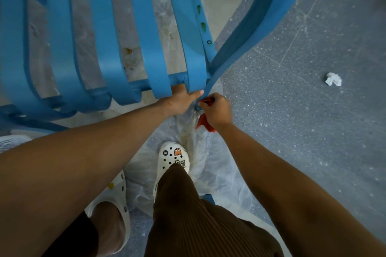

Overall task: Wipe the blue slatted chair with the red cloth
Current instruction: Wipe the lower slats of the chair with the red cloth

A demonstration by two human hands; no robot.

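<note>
On grey speckled floor (292,110) and plastic sheet (219,183), the chair (104,48) stands; left hand (181,100) grasps its front edge, right hand (217,110) clenches the cloth (203,124) against the frame.

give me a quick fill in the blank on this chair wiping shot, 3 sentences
1. The right hand grips a cloth coloured ____.
2. The left hand holds the front edge of the ____, which has blue slats.
3. The crumpled tissue lies on the ____, right of the chair.

Missing words: red; chair; floor
</note>
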